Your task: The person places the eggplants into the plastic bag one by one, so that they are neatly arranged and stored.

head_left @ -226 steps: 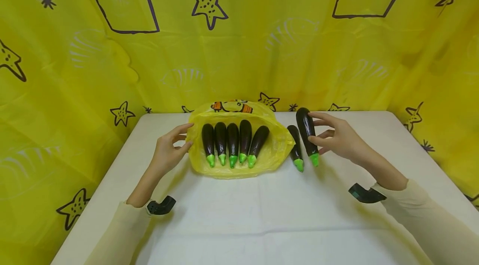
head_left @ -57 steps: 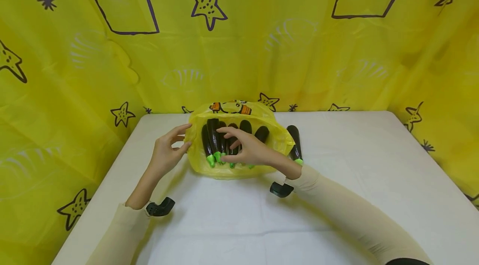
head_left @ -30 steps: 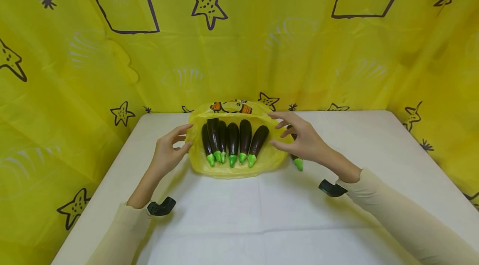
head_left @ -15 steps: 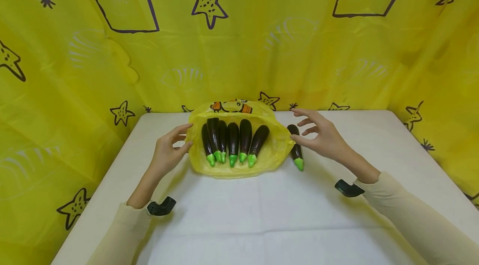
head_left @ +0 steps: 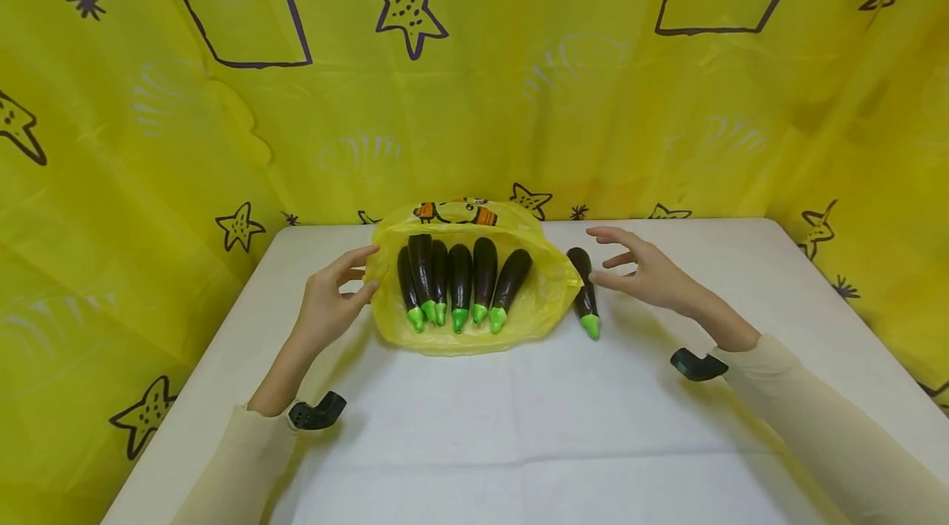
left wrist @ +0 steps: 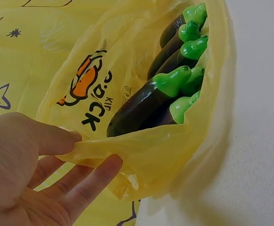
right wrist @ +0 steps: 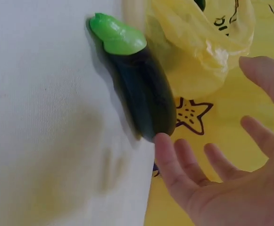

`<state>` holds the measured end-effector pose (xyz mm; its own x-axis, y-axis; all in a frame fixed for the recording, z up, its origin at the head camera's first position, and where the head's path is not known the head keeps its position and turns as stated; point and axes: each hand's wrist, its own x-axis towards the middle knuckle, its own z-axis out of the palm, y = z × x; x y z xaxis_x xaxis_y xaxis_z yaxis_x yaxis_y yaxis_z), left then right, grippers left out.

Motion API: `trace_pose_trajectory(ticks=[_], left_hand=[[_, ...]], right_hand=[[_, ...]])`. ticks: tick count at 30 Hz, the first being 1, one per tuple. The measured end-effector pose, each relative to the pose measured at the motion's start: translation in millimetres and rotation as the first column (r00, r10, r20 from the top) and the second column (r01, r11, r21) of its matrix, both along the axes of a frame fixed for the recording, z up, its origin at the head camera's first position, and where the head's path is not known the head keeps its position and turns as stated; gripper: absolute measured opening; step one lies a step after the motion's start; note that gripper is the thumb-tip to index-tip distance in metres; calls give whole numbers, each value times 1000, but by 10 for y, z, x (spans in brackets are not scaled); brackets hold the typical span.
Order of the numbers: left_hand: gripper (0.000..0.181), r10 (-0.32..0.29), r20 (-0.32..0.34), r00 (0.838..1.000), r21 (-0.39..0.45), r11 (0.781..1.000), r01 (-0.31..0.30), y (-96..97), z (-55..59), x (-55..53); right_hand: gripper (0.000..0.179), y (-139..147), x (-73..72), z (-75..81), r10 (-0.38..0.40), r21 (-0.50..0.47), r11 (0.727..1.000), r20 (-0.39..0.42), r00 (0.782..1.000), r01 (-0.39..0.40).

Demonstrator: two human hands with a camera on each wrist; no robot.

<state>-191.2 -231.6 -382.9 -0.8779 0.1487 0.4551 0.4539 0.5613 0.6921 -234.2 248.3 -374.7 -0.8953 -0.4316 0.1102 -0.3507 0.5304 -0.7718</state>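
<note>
A yellow plastic bag (head_left: 552, 294) lies with its mouth toward me, and several dark purple eggplants (head_left: 460, 278) with green stem ends rest inside. One of them lies partly on top of its neighbours at the left. My left hand (head_left: 334, 294) pinches the bag's left rim between thumb and fingers, as the left wrist view shows with the hand (left wrist: 47, 169) close up. Outside the bag, by its right corner, a single eggplant (head_left: 586, 294) lies on the table. Beside it is my right hand (head_left: 652, 274), fingers spread and holding nothing; in the right wrist view its fingertips appear near the eggplant's (right wrist: 144, 89) rounded end.
A white cloth covers the table (head_left: 460, 434), whose far edge runs just behind the bag. Yellow curtains (head_left: 474, 96) printed with starfish hang at the back and both sides. Dark camera mounts (head_left: 317, 411) sit on both wrists.
Earlier, my right hand carried an eggplant from the right into the bag's left side and let go. It then drew back right to the remaining eggplant outside. The left hand stayed on the rim.
</note>
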Motion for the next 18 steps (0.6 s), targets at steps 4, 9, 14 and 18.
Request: trace_pose_trajectory(ticks=[4,9,14,18], left_hand=[[52,1,-3,1000,-4,1000,-1,1,-6,5],[52,5,2,1000,-2,1000,-5,1,-12,15],[52,4,5,1000,-9,1000,-4,-1,-16,10],[52,9,15,1000,-15,1000,-9,-2,-17,5]], right_hand=[[72,39,-64,-59,8,-21,1000,143,990,-5],[77,26,-99,-126,52,-50,998,271,961,-39],[77,-5,-107,-133,77,-66,996,318,945,-59],[76,-14,-131,-141,89,-56,996,336,938,-74]])
